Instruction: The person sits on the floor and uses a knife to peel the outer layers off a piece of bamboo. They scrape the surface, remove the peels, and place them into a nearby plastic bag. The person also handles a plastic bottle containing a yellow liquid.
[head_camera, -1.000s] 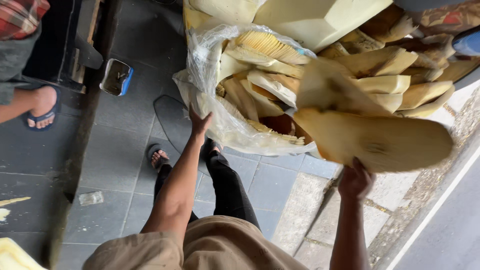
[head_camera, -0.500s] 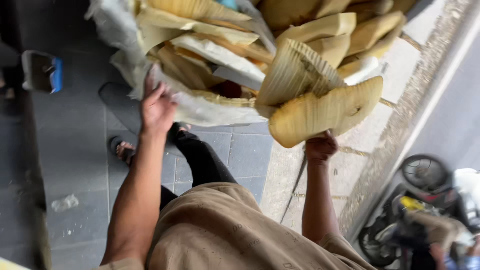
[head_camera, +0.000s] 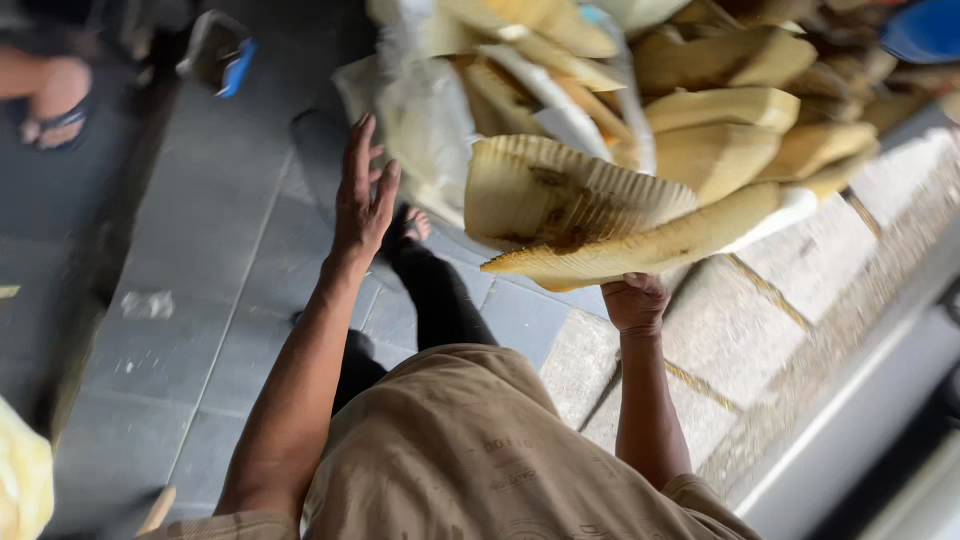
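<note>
Right hand (head_camera: 637, 303) is clenched round the lower edge of two dried, ribbed sheaths (head_camera: 590, 215), holding them up just in front of the big heap of sheaths (head_camera: 740, 110) spilling from a clear plastic sack (head_camera: 425, 120); left hand (head_camera: 362, 195) is spread open, empty, hovering over the grey tiled floor (head_camera: 190, 300) beside the sack

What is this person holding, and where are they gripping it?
The right hand grips a dried, ribbed tan husk by its lower edge, from underneath. The left hand is open and holds nothing, reaching toward the plastic sack of husks.
</note>
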